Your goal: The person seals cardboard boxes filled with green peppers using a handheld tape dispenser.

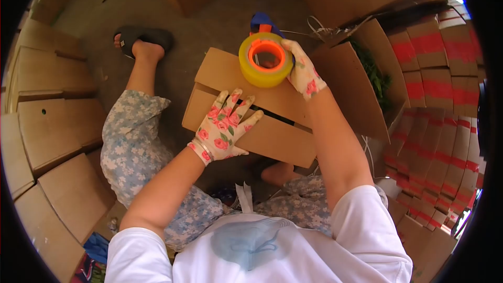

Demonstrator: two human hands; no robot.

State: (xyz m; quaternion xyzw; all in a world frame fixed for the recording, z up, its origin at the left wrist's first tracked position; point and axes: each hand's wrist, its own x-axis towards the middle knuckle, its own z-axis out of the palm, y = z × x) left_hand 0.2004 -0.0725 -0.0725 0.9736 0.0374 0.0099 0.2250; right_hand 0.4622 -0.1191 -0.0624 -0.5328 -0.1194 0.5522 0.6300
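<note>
A brown cardboard box (246, 120) rests between my knees, its top flaps nearly closed with a dark gap between them. My left hand (224, 126), in a floral glove, lies flat with fingers spread on the near flap. My right hand (303, 71), in the same kind of glove, holds a yellow tape roll (264, 60) with an orange core above the far flap.
Flat and folded cardboard boxes (47, 126) are stacked at the left. An open box with green leaves (374, 76) stands at the right, beside stacks of red-striped cartons (440, 126). My foot in a dark sandal (141, 39) rests on the concrete floor.
</note>
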